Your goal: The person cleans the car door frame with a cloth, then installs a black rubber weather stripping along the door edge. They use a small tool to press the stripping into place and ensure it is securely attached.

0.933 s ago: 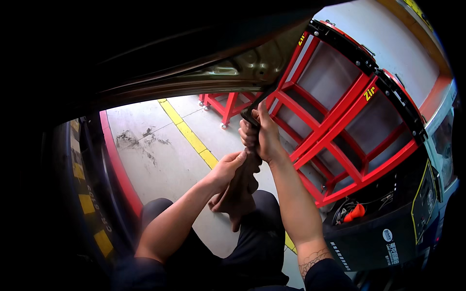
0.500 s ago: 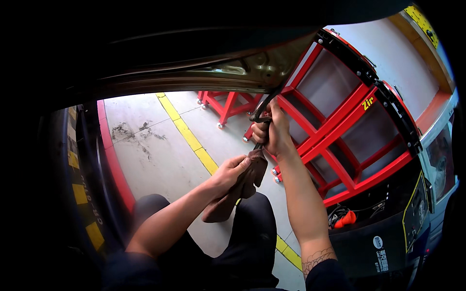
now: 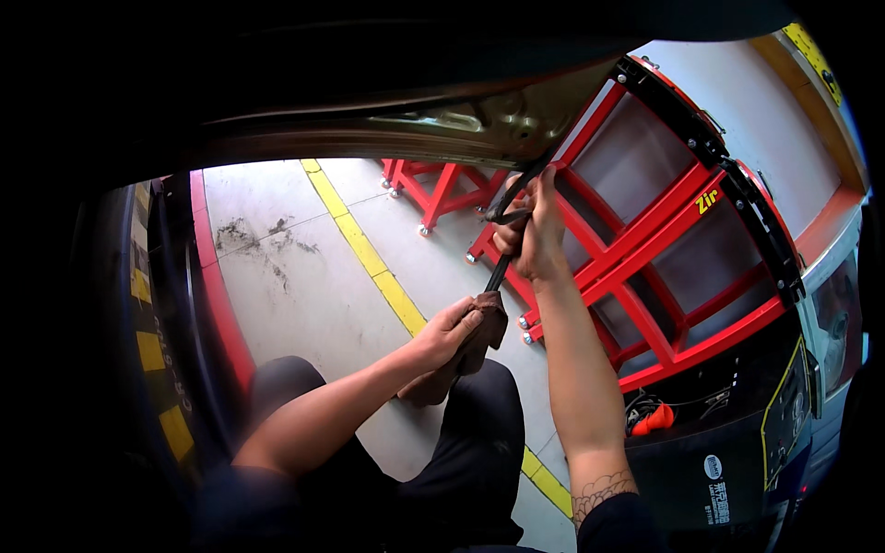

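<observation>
My left hand (image 3: 447,334) is closed on a brown cloth (image 3: 426,391), which is bunched around a long black rubber-like strip (image 3: 499,274) and hangs down over my knee. Higher up and to the right, my right hand (image 3: 536,232) has its fingers wrapped around the same strip. A bent part of the strip sticks out to the left of that fist. Upward, the strip runs toward the edge of a dark metal panel (image 3: 498,120). A short bare length of strip shows between the hands; the cloth hides its lower part.
Overhead hangs the dark panel, like a vehicle lid. Red wheeled frames (image 3: 636,249) stand right, a smaller red stand (image 3: 441,194) beyond. An orange object (image 3: 653,419) lies by a dark case at lower right. Yellow tape (image 3: 369,258) crosses the grey floor; a black-and-yellow striped edge (image 3: 147,350) runs left.
My right hand has shifted slightly up and right. My left hand and the cloth have slid a little down, so more bare strip shows between the hands.
</observation>
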Tool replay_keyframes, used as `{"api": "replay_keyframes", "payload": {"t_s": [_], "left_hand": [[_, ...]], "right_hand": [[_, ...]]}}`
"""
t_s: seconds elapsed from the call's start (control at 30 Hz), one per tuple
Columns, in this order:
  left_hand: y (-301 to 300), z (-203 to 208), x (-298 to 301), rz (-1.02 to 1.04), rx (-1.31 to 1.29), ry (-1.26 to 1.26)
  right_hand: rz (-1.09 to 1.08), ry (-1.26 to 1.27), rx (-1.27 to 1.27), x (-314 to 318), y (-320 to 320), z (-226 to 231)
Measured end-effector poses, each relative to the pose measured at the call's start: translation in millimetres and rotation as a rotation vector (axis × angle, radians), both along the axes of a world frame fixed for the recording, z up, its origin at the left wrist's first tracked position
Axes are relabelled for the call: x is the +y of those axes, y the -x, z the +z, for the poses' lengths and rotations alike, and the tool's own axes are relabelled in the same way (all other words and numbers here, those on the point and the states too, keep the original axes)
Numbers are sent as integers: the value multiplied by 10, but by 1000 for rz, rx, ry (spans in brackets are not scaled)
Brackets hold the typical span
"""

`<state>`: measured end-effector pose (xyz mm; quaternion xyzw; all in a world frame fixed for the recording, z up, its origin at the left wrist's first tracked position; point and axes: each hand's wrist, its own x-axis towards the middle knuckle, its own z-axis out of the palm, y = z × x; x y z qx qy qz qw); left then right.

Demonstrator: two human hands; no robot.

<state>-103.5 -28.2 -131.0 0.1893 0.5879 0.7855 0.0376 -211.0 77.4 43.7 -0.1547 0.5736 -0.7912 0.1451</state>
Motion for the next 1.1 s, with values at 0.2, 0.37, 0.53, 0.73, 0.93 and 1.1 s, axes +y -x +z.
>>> {"api": "replay_keyframes", "payload": {"t_s": [0.2, 0.37, 0.53, 0.73, 0.93, 1.1], "left_hand": [[-27, -240, -3, 62, 92, 240], [-103, -323, 43, 80, 105, 339], [-49, -442, 33, 132, 196, 420], [-100, -970, -38, 195, 418, 792], [-104, -921, -187, -191, 125, 1253], [-154, -1231, -210, -336, 139, 1517]], "right_hand": [[-228, 30, 137, -42, -29, 213], [-135, 17, 67, 55, 16, 135], [-132, 57, 92, 27, 21, 112], [-201, 144, 86, -5, -4, 261], [-124, 199, 42, 53, 17, 328], [-217, 176, 53, 25, -75, 332]]}}
